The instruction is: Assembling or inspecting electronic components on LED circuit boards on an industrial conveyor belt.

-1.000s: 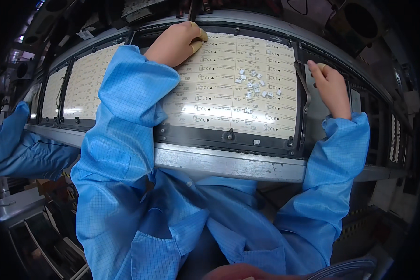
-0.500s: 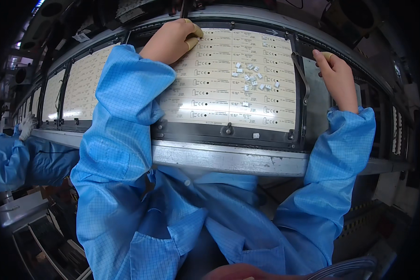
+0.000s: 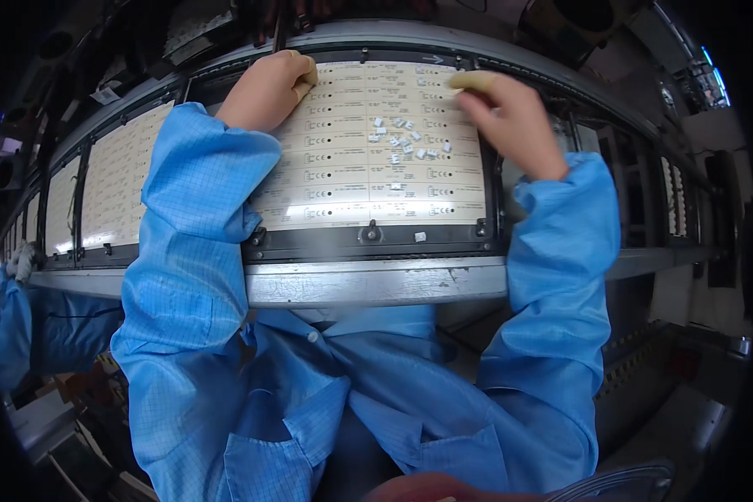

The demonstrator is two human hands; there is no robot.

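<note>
A cream printed panel, marked off in rows with small black holes, lies in a black frame before me. At its upper left edge is my left hand, fingers curled and closed; their tips are partly hidden, so what they hold cannot be made out. My right hand hovers at the upper right edge, slightly blurred, thumb and forefinger close together around something too small to name. Yellowish finger covers show on both hands. Several small white connector-like pieces lie scattered on the panel's right half.
One more white piece sits on the black frame's front strip. A metal rail runs along the near edge. Further framed panels continue to the left, where a co-worker's gloved hand shows.
My right hand has come left, from beside the frame to the panel's upper right edge. My left hand stays at the upper left edge. The whole view has shifted a little.
</note>
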